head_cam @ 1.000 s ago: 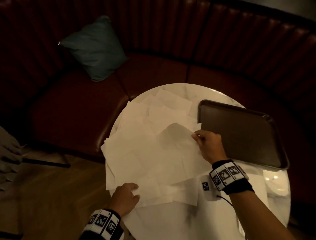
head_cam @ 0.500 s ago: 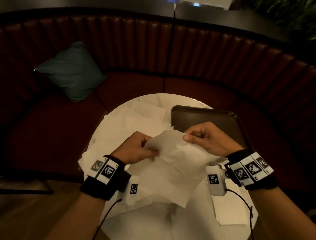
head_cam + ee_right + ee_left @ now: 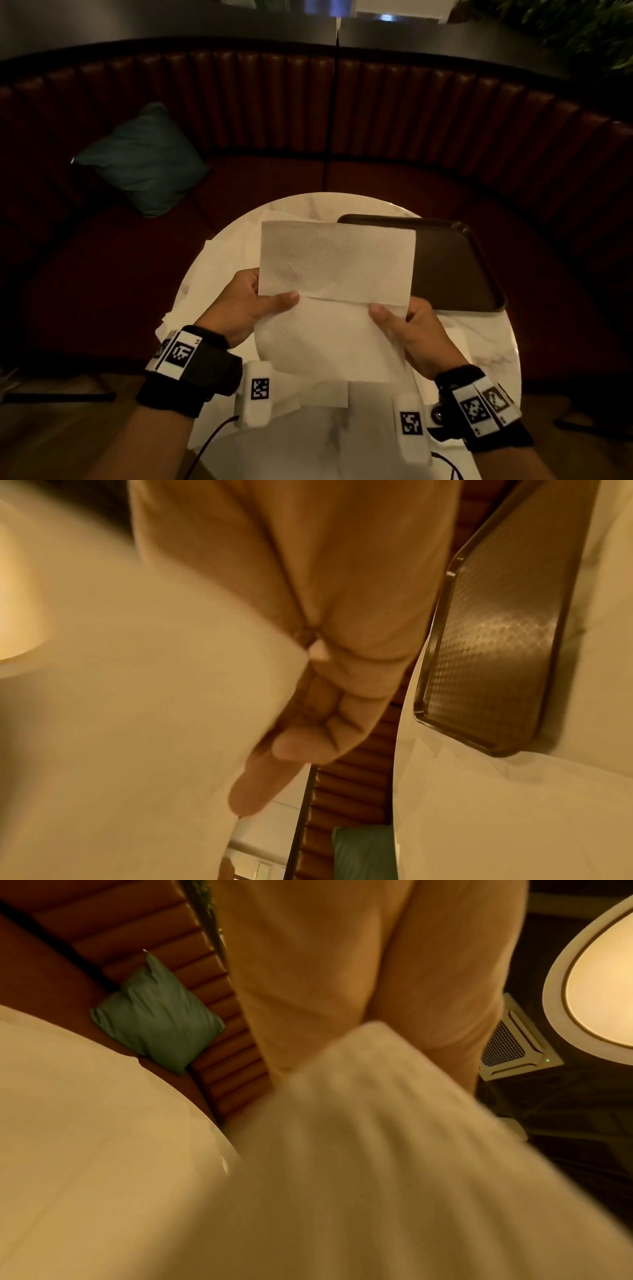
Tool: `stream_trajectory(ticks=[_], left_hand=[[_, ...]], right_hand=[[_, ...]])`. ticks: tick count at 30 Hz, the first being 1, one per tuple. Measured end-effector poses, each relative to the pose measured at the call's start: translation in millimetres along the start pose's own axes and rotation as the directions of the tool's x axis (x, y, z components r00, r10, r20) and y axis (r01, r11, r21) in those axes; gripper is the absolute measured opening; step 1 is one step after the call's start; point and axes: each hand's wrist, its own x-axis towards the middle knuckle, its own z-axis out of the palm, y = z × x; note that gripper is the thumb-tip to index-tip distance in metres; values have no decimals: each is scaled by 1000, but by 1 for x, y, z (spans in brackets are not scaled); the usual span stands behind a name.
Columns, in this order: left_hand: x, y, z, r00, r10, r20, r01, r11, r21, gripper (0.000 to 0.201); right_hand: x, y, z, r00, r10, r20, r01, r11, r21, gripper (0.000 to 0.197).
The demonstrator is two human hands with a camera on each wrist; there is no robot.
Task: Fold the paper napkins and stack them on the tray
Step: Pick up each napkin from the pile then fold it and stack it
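I hold one white paper napkin (image 3: 335,274) up in the air above the round marble table (image 3: 479,346), spread flat with a crease across its middle. My left hand (image 3: 260,301) pinches its left edge at the crease, thumb on the near face. On the other side my right hand (image 3: 394,318) pinches the right edge the same way. The napkin (image 3: 137,723) fills the right wrist view beside the fingers (image 3: 308,737), and in the left wrist view the napkin (image 3: 377,1150) is blurred. A dark tray (image 3: 452,267) lies empty on the table's right half.
Several loose napkins (image 3: 219,270) are spread over the table's left and near parts. A curved dark red booth seat (image 3: 274,178) wraps the table's far side, with a teal cushion (image 3: 144,161) at the left. Wooden floor (image 3: 51,428) shows at the lower left.
One second ago both hands were down on the napkin pile. Since then they lifted one napkin, and it now hangs spread flat between both hands instead of crumpled.
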Motion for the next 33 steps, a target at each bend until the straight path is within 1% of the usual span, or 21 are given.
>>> stream_trajectory(ticks=[2, 3, 7, 10, 11, 12, 13, 14, 15, 16, 17, 19, 21, 22, 23, 25, 26, 27, 29, 31, 33], left_hand=[[-4, -1, -1, 999, 18, 38, -20, 998, 57, 38], [-5, -2, -1, 999, 34, 39, -37, 996, 82, 36], [-7, 0, 1, 997, 77, -7, -76, 991, 107, 23], [-6, 1, 3, 996, 84, -20, -82, 993, 83, 22], [-6, 1, 4, 996, 81, -25, -79, 995, 64, 24], [-5, 1, 4, 996, 80, -26, -79, 996, 48, 28], [-5, 1, 5, 997, 78, -26, -77, 996, 39, 33], [-4, 1, 5, 997, 69, -26, -69, 997, 31, 36], [-3, 2, 5, 998, 58, -22, -58, 998, 21, 36], [-3, 2, 6, 999, 46, -17, -46, 999, 13, 32], [-2, 2, 7, 999, 32, -11, -31, 1000, 3, 29], [-2, 2, 10, 1000, 5, 4, -5, 1000, -21, 28], [0, 2, 14, 1000, 0, -8, -1, 999, -46, 30], [1, 2, 16, 1000, 7, -30, -8, 998, -55, 30], [2, 2, 17, 998, 17, -57, -20, 998, -64, 31], [6, 2, 22, 996, 25, -88, -33, 996, -85, 32], [7, 1, 24, 996, 24, -84, -30, 997, -77, 31], [8, 0, 27, 997, 25, -79, -28, 999, -44, 28], [11, -5, 31, 997, 38, -72, -31, 995, 91, 19], [15, -11, 37, 999, 33, -41, -24, 979, 202, 13], [22, -19, 44, 1000, 16, -16, -11, 961, 275, 15]], right_hand=[[2, -1, -2, 998, -34, -46, 34, 999, 1, 15], [3, -2, -4, 998, -47, -43, 47, 999, 1, 16], [7, -5, -12, 993, -111, -32, 111, 994, 19, 29], [9, -3, -19, 989, -146, 1, 146, 988, 40, 44], [9, -1, -22, 987, -158, 5, 158, 987, 29, 42], [8, 0, -25, 986, -165, 5, 164, 986, 21, 30], [7, -1, -27, 987, -161, 7, 161, 986, 38, 13], [6, 0, -30, 987, -158, 11, 157, 986, 46, 16], [5, 1, -32, 990, -139, 6, 139, 990, 38, 31], [5, 2, -36, 994, -113, 7, 113, 993, 23, 42], [2, 1, -38, 995, -96, -1, 96, 995, 9, 47], [-2, 0, -40, 996, -84, 20, 84, 996, 16, 52], [-4, -1, -43, 997, -72, -12, 72, 997, 8, 55], [-5, -1, -44, 996, -84, -42, 84, 996, 5, 55], [-7, -1, -46, 993, -96, -65, 96, 995, -1, 49], [-12, -5, -48, 991, -92, -94, 92, 996, 3, 24], [-15, -4, -50, 991, -79, -110, 82, 996, 21, 18], [-18, -5, -50, 990, -68, -123, 74, 996, 49, 17], [-22, 0, -53, 985, -57, -160, 70, 995, 78, 19], [-26, 10, -57, 977, -62, -206, 71, 997, 35, 12], [-31, 27, -71, 963, -37, -265, 35, 999, -13, 14]])
